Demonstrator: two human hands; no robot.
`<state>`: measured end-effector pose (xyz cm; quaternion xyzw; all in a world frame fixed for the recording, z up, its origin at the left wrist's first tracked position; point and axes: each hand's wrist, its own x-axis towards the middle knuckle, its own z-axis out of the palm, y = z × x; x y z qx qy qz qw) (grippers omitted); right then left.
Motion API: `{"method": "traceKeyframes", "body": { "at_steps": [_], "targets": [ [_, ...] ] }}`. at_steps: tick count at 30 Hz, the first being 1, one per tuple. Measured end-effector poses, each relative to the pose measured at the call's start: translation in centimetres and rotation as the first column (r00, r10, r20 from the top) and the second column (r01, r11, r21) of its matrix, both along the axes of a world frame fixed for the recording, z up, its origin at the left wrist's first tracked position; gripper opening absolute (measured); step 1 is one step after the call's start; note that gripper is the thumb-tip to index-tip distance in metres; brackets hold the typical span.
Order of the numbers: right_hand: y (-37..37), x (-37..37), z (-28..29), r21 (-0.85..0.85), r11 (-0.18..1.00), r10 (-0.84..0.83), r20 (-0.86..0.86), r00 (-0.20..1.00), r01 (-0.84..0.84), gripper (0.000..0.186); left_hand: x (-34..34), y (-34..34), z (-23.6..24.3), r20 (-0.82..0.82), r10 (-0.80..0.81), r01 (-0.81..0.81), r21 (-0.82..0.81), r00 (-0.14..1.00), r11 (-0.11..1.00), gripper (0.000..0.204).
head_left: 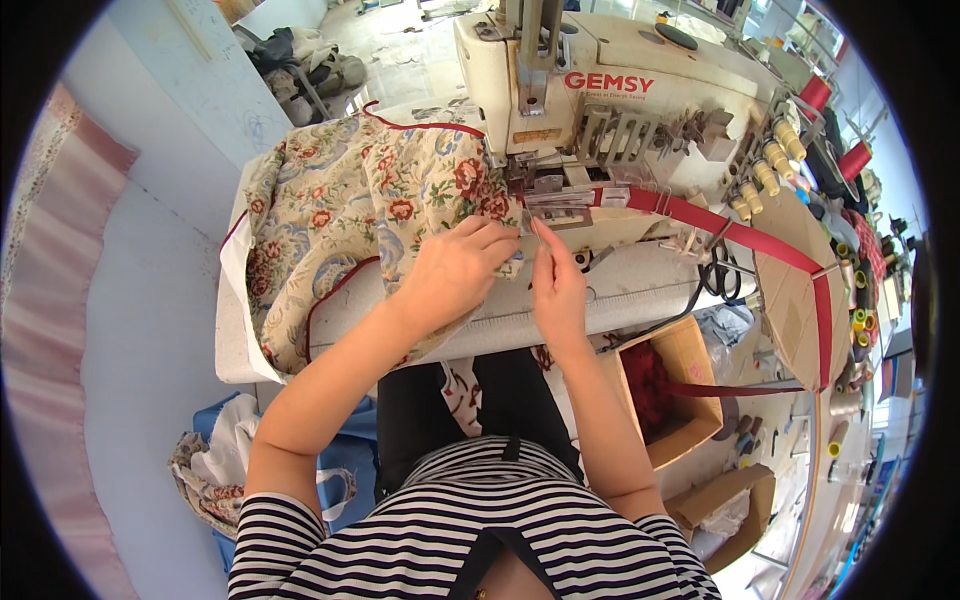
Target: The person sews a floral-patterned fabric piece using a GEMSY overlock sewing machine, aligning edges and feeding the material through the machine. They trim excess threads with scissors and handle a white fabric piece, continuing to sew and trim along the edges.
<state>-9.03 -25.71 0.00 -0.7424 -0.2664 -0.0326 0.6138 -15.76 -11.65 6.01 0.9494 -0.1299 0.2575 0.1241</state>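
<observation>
Floral fabric (330, 190), cream with red roses and blue scrolls, lies bunched over the left of the sewing machine's bed (500, 325). Dark red binding (420, 126) trims some of its edges. My left hand (455, 270) rests on the fabric's right part, fingers curled and gripping it near the needle area. Close beside it, my right hand (558, 290) pinches thumb and forefinger together at the fabric's right edge; what lies between them is too small to make out. A flat red tape (740, 232) runs into the metal binding guide (570, 198) just beyond my fingertips.
The white sewing machine head (640, 75) stands behind my hands. To the right are cones of thread (775, 160), black-handled scissors (718, 275) and a cardboard box (690, 400) from which the red tape rises. A blue-white wall (150, 270) bounds the left.
</observation>
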Motion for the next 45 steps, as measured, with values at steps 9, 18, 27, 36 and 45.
{"method": "traceKeyframes", "body": {
  "at_steps": [9, 18, 27, 36, 45],
  "targets": [
    [-0.5, 0.7, -0.1, -0.010, 0.999, 0.046, -0.035, 0.998, -0.046, 0.031, 0.0, -0.4, -0.2, 0.011, 0.026, -0.026, 0.015, 1.000, 1.000, 0.037],
    [-1.5, 0.9, 1.3, -0.180, 0.983, 0.039, 0.063, 0.997, -0.027, 0.031, 0.1, -1.3, -0.8, 0.026, 0.099, -0.098, -0.009, 0.995, 0.995, 0.039],
    [-0.5, 0.6, 0.6, -0.068, 0.998, 0.010, -0.001, 1.000, -0.010, 0.031, -0.2, -1.5, -0.7, -0.009, 0.103, -0.103, -0.028, 0.995, 0.994, 0.042],
    [-0.5, 1.2, -1.0, 0.142, 0.983, 0.140, -0.158, 0.977, -0.118, 0.032, -0.2, -1.4, -1.0, -0.003, 0.094, -0.094, -0.024, 0.996, 0.995, 0.039],
    [-1.1, 1.4, 0.2, -0.032, 0.993, 0.107, -0.085, 0.991, -0.110, 0.030, -0.1, -1.9, -1.1, 0.002, 0.126, -0.126, -0.020, 0.992, 0.992, 0.041]
  ]
}}
